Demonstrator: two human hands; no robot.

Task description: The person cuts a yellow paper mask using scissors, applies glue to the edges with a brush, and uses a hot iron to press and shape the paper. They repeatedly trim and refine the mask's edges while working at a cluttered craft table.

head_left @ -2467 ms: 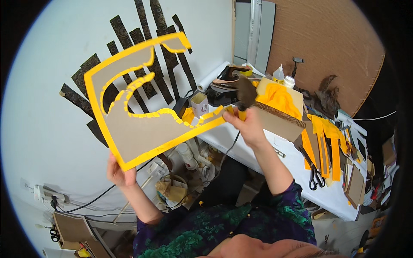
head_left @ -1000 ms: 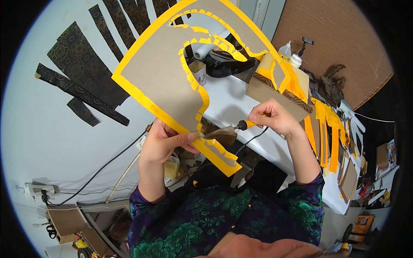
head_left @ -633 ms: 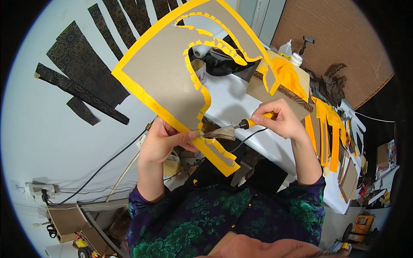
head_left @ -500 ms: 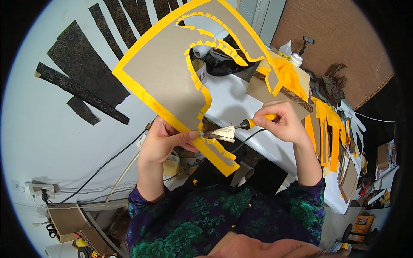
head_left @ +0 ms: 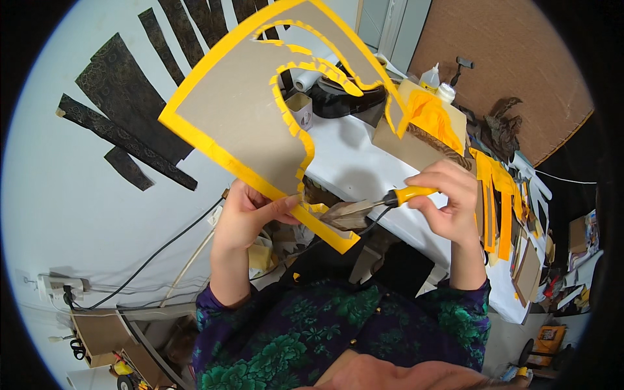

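Observation:
My left hand (head_left: 242, 218) grips the lower edge of a large grey-beige board panel (head_left: 240, 110), its thumb on the near face and fingers behind. Yellow fabric is folded over the panel's straight border and snipped into small tabs along its curved cut-out. In my right hand (head_left: 452, 201) is a small tacking iron (head_left: 416, 194) with a yellow handle and a pointed metal plate. The plate's tip lies at the tabs of the panel's lower strip, just right of my left thumb. Whether it presses on the fabric I cannot tell. A black cord hangs near the plate.
Ahead, a white table (head_left: 354, 153) carries a black clothes iron (head_left: 348, 97), a small box (head_left: 299, 109), a bottle (head_left: 429, 78) and a board with yellow fabric (head_left: 432, 120). Yellow strips (head_left: 505, 224) hang at the right. Dark patterned fabric pieces (head_left: 127, 94) lie on the left.
The panel has shifted slightly left. My right hand has moved a little right and the tacking iron has turned, its plate now tilted and lower along the strip. My left hand keeps its hold.

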